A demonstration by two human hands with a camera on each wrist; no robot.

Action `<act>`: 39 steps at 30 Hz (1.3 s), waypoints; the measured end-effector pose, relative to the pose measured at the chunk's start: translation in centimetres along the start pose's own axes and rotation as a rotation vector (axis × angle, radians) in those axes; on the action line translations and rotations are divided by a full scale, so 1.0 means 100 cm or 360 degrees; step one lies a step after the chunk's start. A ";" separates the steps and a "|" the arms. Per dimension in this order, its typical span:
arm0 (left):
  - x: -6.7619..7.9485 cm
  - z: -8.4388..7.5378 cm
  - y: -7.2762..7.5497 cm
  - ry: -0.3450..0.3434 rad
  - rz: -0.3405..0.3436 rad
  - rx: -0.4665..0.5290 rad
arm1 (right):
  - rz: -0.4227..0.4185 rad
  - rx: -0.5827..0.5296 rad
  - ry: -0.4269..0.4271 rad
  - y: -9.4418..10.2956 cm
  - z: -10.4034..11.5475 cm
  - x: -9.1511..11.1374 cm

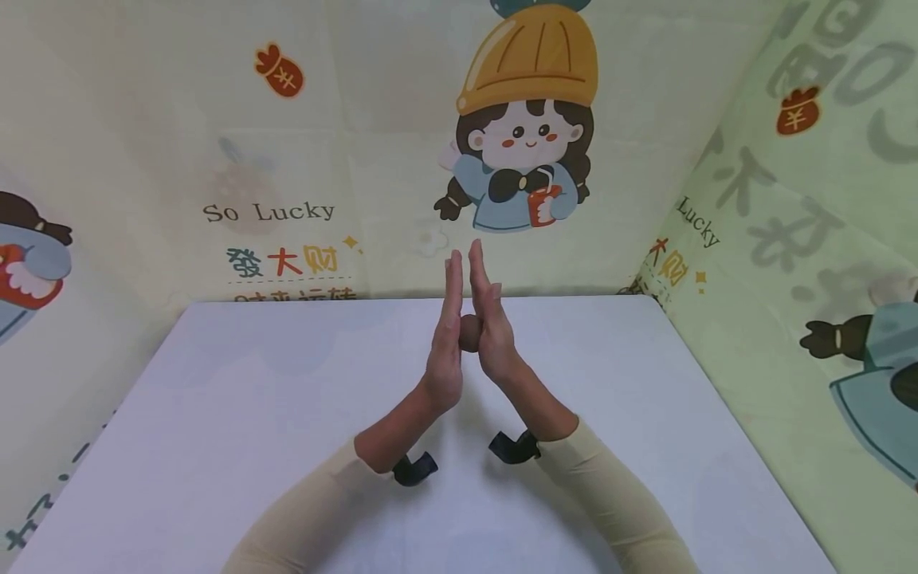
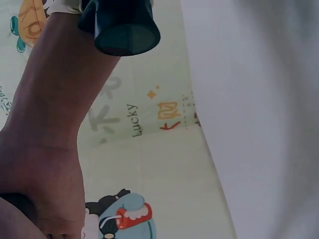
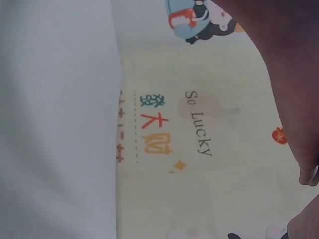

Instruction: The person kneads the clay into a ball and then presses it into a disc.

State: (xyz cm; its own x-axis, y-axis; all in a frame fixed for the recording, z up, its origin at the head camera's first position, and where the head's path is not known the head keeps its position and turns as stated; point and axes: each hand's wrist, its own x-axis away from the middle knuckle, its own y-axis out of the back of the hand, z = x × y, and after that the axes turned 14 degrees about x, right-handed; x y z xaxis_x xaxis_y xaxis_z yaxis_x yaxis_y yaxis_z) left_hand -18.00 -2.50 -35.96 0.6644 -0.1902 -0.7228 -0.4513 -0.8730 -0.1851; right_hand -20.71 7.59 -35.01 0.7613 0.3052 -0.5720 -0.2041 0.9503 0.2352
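I see L hand [image 1: 446, 343] & R hand [image 1: 495, 331], fingers straight, pressing small round brown ball [image 1: 469, 333] btwn palms, ctr of frame.

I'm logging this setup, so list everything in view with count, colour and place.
Ball: one, brown, between left hand and right hand
Table: one, white, below the ball
Backdrop: pale, behind and beside the table; sheet count unclear
Cartoon figures: three, multicoloured, on the backdrop
Pouch prints: two, red, on the backdrop
Lettering: several pieces, multicoloured, on the backdrop
Wrist devices: two, black, at the wrists
Sleeves: two, beige, on the arms
Left hand: one, bare, ball's left
Right hand: one, bare, ball's right
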 end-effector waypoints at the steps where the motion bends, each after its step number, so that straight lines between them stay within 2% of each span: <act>1: 0.000 0.000 0.000 0.0000 -0.0007 0.0005 | 0.0003 -0.0004 -0.0011 -0.001 -0.001 0.001; 7: -0.001 -0.004 0.001 0.0002 -0.0044 0.0021 | -0.0017 -0.0046 -0.0058 -0.006 -0.002 0.005; 11: -0.005 -0.005 0.004 0.0010 -0.0071 0.0026 | -0.0037 -0.0060 -0.0028 -0.011 -0.003 0.006; 18: -0.013 -0.008 0.010 0.0091 -0.0166 0.0080 | -0.0052 0.0003 -0.0035 -0.020 -0.006 0.008; 23: -0.018 -0.006 0.018 0.0140 -0.0222 0.0032 | -0.0041 0.0037 -0.0021 -0.025 -0.005 0.009; 30: -0.028 0.000 0.030 0.0271 -0.0345 0.0052 | -0.0042 0.0157 -0.0066 -0.029 -0.002 0.014; 39: -0.038 0.014 0.047 0.0273 -0.0395 0.0025 | -0.0026 0.0246 -0.0020 -0.037 0.003 0.019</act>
State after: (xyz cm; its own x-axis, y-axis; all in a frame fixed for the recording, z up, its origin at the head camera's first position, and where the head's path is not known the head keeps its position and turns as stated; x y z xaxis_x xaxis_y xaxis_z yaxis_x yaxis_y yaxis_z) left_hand -23.45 -5.21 -35.02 0.8460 -0.0459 -0.5312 -0.2707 -0.8953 -0.3537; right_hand -18.36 4.66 -36.73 0.7716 0.2882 -0.5671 -0.0955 0.9338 0.3447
